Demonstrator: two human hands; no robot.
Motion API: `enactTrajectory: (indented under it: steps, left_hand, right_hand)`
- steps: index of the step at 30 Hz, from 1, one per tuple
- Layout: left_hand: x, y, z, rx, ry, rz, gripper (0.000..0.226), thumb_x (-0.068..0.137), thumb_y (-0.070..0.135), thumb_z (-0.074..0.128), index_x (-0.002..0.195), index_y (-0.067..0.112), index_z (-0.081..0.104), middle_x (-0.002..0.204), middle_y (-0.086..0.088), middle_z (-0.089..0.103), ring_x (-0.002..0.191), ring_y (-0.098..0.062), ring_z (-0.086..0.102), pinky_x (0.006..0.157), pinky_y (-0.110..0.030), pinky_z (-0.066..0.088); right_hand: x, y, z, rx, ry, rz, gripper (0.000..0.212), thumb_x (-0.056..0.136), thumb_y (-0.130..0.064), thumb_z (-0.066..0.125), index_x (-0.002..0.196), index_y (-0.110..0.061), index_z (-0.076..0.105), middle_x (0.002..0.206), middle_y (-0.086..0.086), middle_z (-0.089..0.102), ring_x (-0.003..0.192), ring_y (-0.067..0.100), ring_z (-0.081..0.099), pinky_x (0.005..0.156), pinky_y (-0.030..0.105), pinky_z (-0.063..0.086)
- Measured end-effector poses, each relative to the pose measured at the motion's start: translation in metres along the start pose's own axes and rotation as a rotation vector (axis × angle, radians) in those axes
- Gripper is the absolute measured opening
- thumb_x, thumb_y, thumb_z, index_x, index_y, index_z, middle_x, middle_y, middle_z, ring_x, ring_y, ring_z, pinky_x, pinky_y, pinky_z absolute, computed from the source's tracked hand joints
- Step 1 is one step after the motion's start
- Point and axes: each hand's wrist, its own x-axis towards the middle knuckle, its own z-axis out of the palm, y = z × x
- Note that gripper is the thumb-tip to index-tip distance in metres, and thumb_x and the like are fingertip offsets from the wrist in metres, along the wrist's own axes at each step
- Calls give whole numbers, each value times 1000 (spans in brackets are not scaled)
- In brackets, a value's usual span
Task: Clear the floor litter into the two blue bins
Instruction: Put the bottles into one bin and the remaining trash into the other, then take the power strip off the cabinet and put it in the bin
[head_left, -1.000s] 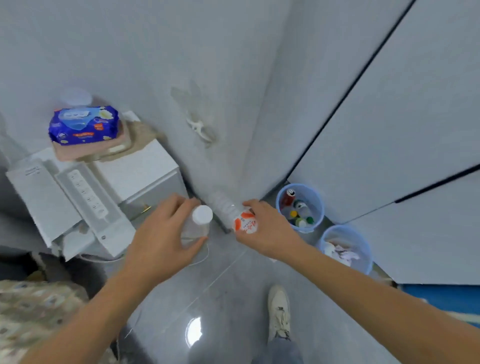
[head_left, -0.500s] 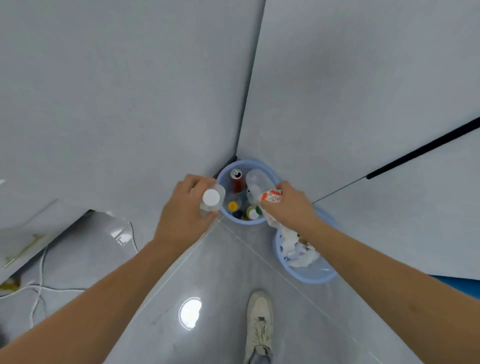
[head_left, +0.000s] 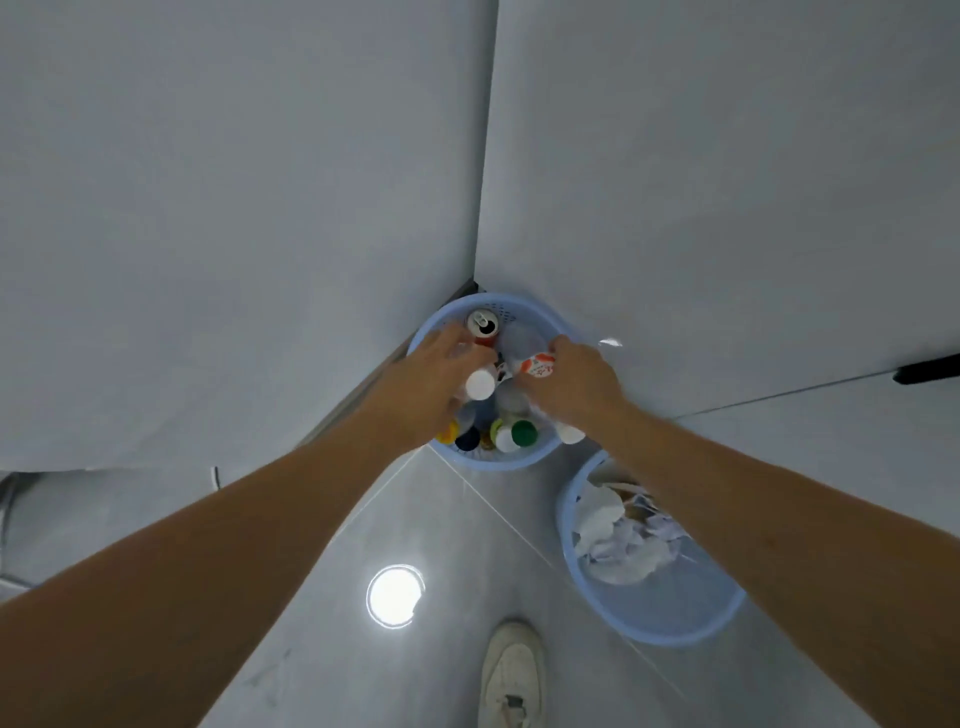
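Two blue bins stand in the room's corner. The far bin holds a red can and several capped bottles. Over it, my left hand grips a clear bottle with a white cap, cap pointing toward me. My right hand grips a clear bottle with an orange-and-white label above the same bin. The near bin, under my right forearm, holds crumpled white paper.
Grey walls meet in the corner just behind the far bin. The floor is glossy grey tile with a bright lamp reflection. My white shoe stands at the bottom centre. A black strip runs along the right wall.
Both hands have carried their bottles forward from beside the far bin to right over its opening, and my view has swung down onto the two bins.
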Motion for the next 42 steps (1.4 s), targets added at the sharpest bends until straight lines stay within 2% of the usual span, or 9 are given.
enactTrajectory:
  steps: [6, 8, 12, 15, 20, 23, 27, 31, 42]
  left_hand:
    - [17, -1, 10, 17, -108, 24, 69, 87, 9, 70, 148, 32, 45, 149, -4, 39, 133, -27, 42, 86, -32, 43]
    - [22, 2, 9, 60, -156, 6, 72, 91, 11, 67, 153, 33, 38, 154, -4, 35, 137, -27, 39, 91, -37, 45]
    - [12, 3, 3, -19, -182, -53, 87, 89, 15, 71, 159, 34, 23, 161, -3, 29, 144, -28, 33, 106, -46, 45]
    - [-15, 4, -9, -93, -98, -66, 77, 90, 17, 67, 156, 29, 29, 153, -6, 38, 136, -32, 42, 97, -52, 51]
    - [-97, 17, -69, -86, -33, -153, 58, 92, 17, 63, 146, 21, 42, 134, -5, 48, 121, -27, 48, 86, -46, 53]
    - [-162, 27, -118, -102, 50, -225, 59, 93, 27, 61, 148, 25, 41, 129, 0, 49, 118, -22, 48, 84, -43, 54]
    - [-265, 39, -191, -156, 143, -292, 55, 95, 38, 56, 147, 30, 41, 130, 6, 50, 119, -18, 49, 91, -43, 53]
    - [-376, 27, -257, -148, 219, -326, 47, 95, 45, 52, 141, 36, 47, 128, 14, 53, 120, -10, 51, 93, -31, 50]
    - [-648, -154, -355, -101, 524, -743, 43, 93, 46, 52, 133, 32, 54, 119, 8, 60, 117, -16, 55, 91, -38, 52]
  right_hand:
    - [21, -10, 9, 36, 23, -3, 51, 93, -56, 57, 116, -11, 58, 115, 14, 64, 101, 33, 62, 76, 32, 38]
    - [20, -13, 6, 15, -11, -7, 40, 98, -49, 51, 109, -11, 57, 115, 16, 64, 95, 33, 59, 76, 33, 39]
    - [6, -15, -5, 13, -24, -73, 42, 107, -33, 37, 124, -2, 59, 127, 21, 61, 113, 38, 58, 90, 38, 43]
    - [-18, -18, -15, 22, 97, -115, 41, 105, -32, 41, 124, 0, 60, 121, 23, 62, 110, 38, 58, 90, 37, 43]
    - [-99, -55, -40, -47, 158, -221, 34, 102, -33, 42, 103, -7, 64, 93, 12, 66, 85, 31, 62, 77, 46, 54]
    - [-171, -98, -55, -96, 143, -281, 29, 99, -33, 43, 107, -14, 64, 97, 5, 69, 85, 28, 62, 78, 45, 54]
    - [-276, -170, -62, -190, 127, -373, 29, 96, -40, 39, 93, -22, 62, 89, -1, 64, 84, 26, 61, 74, 40, 48]
    - [-374, -257, -39, -157, 134, -546, 22, 95, -43, 44, 87, -26, 56, 78, -9, 59, 79, 17, 59, 67, 35, 42]
    - [-480, -542, 137, -37, -30, -796, 16, 94, -40, 57, 106, -33, 64, 96, -15, 66, 89, 12, 63, 83, 36, 53]
